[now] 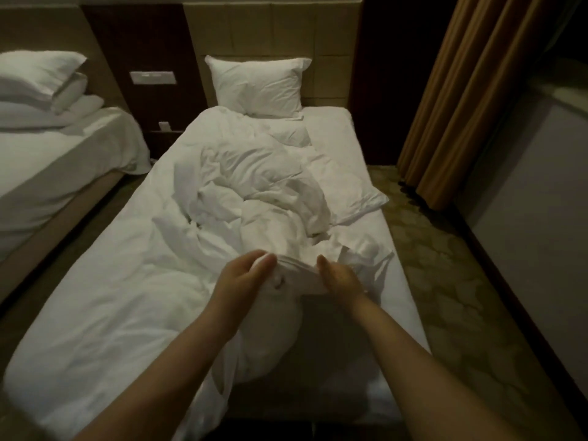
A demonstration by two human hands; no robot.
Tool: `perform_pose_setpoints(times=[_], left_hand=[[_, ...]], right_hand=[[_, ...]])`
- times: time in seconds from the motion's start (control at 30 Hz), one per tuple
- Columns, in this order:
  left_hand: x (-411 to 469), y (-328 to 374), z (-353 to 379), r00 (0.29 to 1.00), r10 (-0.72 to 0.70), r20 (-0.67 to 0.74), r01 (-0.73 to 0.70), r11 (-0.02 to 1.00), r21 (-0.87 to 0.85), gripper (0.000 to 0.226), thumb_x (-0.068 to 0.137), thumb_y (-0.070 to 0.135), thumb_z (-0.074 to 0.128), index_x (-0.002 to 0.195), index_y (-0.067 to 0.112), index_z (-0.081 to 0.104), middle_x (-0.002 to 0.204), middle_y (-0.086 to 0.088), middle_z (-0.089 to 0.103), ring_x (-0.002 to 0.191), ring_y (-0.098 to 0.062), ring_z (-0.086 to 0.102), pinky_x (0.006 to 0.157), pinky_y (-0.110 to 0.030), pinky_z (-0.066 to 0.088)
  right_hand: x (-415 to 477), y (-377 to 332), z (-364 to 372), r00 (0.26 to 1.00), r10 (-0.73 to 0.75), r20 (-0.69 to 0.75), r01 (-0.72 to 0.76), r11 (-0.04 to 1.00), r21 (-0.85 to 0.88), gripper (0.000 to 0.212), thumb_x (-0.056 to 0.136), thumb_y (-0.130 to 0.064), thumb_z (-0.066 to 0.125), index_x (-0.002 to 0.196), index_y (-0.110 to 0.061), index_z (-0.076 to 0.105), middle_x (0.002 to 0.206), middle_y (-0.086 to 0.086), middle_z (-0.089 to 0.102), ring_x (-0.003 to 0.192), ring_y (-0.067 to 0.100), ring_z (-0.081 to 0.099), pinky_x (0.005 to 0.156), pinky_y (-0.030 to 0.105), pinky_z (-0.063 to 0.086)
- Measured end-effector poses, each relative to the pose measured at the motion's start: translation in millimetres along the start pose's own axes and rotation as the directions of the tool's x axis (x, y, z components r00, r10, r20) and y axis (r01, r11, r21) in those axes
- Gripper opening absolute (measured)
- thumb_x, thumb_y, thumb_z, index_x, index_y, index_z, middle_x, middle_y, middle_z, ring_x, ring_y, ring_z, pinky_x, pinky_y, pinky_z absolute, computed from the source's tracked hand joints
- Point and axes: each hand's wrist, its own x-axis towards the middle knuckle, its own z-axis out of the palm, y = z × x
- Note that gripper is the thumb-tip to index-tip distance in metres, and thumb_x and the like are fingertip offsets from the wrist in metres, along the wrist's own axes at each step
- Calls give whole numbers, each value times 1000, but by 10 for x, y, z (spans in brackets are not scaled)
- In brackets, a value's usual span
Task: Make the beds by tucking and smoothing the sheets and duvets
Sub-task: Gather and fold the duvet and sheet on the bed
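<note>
A white duvet [254, 186] lies crumpled in a heap along the middle of the single bed in front of me. Its near end is lifted off the white bottom sheet [359, 329]. My left hand [241, 275] grips a bunched fold of the duvet's near edge. My right hand [340, 276] holds the same fold a little to the right, fingers curled under the cloth. One white pillow [259, 84] leans upright against the padded headboard. Part of the duvet hangs over the bed's left side.
A second bed [47, 167] with stacked pillows [35, 81] stands at the left, across a narrow aisle. A dark bedside unit [152, 90] sits between the headboards. Brown curtains [461, 100] hang at the right above patterned carpet [445, 281].
</note>
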Motion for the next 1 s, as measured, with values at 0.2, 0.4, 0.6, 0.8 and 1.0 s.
perform_pose_setpoints(times=[0.2,0.4,0.6,0.8,1.0], left_hand=[[-345,-27,-374,997,28,-71,-12,976,217,35,75,53,55,66,21,65,63,1,61,59,-6,55,60,-21,41],[-531,-98,41,994,12,106,-79,748,659,51,82,37,68,128,26,50,125,1,51,114,-14,52,94,-24,39],[-675,192,1403,973,88,214,-201,782,590,84,79,39,70,147,22,24,131,-1,55,116,-17,53,95,-31,44],[-750,274,1843,992,-14,127,-18,970,244,23,76,31,67,93,16,65,94,-6,68,89,-21,63,82,-33,47],[-978,513,1827,994,-111,-3,111,992,-64,15,87,6,61,88,20,65,78,11,71,81,-2,65,73,-14,48]], right_hand=[[-356,-131,-11,979,-50,-199,56,998,25,50,100,-28,42,55,-9,54,54,0,51,53,14,45,56,25,33],[-603,-428,-523,970,-85,-226,81,996,-30,45,100,-34,41,64,-12,56,64,3,57,59,11,49,56,24,35],[-976,-213,-686,978,37,-207,-10,991,130,31,102,-26,41,88,-7,61,87,11,62,86,24,56,81,35,44],[-1360,448,-1429,998,-21,-63,39,953,300,4,92,-31,59,93,-28,56,85,-9,60,78,2,57,65,8,43],[-1262,1311,-1617,961,-141,238,209,935,-288,100,69,-31,83,148,-25,22,151,-3,28,138,18,30,110,32,31]])
